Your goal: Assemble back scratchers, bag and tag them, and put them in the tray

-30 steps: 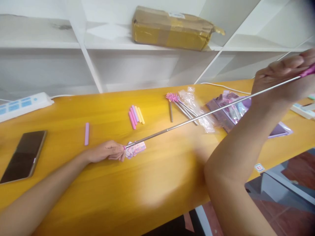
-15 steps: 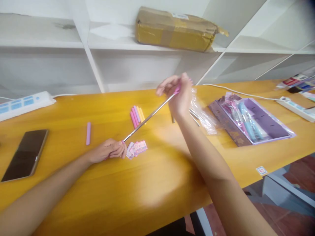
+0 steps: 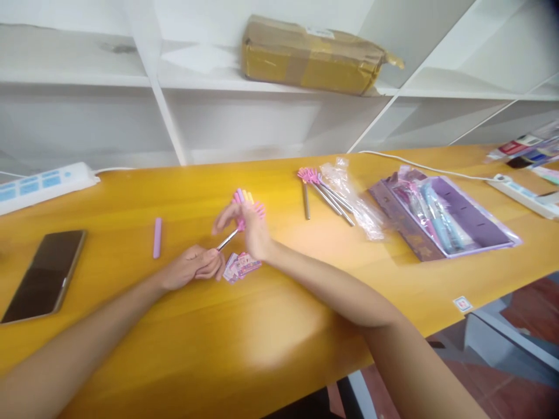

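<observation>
My left hand is closed around the handle end of a telescopic back scratcher. Its silver rod slants up and right, ending in a pink claw head. My right hand is at that head, palm against it and fingers loosely stretched apart; part of the head is hidden behind the hand. Right below lie several small printed cards. Behind my right hand, pink, purple and yellow sticks are partly covered. A single purple stick lies to the left.
More back scratchers with pink heads lie beside a clear plastic bag. To the right is a purple box holding wrapped items. A phone and a power strip are at left. A taped parcel rests on the shelf.
My right hand has moved down and left towards my left hand, and the back scratcher's rod has become much shorter. My left hand has stayed in place. The other back scratchers are now uncovered.
</observation>
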### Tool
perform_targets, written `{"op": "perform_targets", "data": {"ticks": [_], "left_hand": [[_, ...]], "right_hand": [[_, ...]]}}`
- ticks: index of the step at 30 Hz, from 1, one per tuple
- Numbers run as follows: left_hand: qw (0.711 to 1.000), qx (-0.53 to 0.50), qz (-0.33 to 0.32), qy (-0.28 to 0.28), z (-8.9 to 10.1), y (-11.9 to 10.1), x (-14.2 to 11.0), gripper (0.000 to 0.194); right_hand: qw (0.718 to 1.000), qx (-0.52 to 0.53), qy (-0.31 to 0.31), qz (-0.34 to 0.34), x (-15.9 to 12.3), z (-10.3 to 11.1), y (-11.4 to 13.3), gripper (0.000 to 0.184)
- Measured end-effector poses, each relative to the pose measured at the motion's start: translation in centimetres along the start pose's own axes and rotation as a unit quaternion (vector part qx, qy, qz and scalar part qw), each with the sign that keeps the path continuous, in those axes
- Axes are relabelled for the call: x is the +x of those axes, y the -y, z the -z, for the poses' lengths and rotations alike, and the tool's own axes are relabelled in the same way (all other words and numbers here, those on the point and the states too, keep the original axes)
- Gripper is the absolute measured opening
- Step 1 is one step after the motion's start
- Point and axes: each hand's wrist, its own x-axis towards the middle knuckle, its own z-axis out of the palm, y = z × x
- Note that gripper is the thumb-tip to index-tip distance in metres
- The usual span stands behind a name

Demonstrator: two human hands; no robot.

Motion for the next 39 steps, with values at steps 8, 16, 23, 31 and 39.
{"op": "perform_targets", "data": {"ticks": [8, 16, 23, 31, 39], "left_hand": [[1.0, -0.001, 0.019, 0.013, 0.2, 0.1, 0.2, 0.062], [0.999, 0.002, 0.039, 0.01, 0.6, 0.3, 0.3, 0.063], [0.999, -0.006, 0.045, 0.005, 0.8, 0.8, 0.4, 0.063], [0.998, 0.018, 0.06, -0.009, 0.2, 0.3, 0.4, 0.062], [0.999, 0.006, 0.051, -0.002, 0.3, 0.6, 0.3, 0.061]], "right_hand": [[0.999, -0.003, 0.01, -0.042, -1.0, -0.5, -1.9, 0.084], [0.997, 0.034, 0.009, -0.072, -0.2, 0.2, -3.1, 0.075], [0.994, 0.068, 0.021, -0.077, 0.5, 0.7, -2.9, 0.067], [0.994, 0.077, 0.061, -0.056, 0.0, 0.6, -2.5, 0.066], [0.998, 0.032, 0.059, -0.01, 0.6, 1.8, -0.4, 0.071]]}}
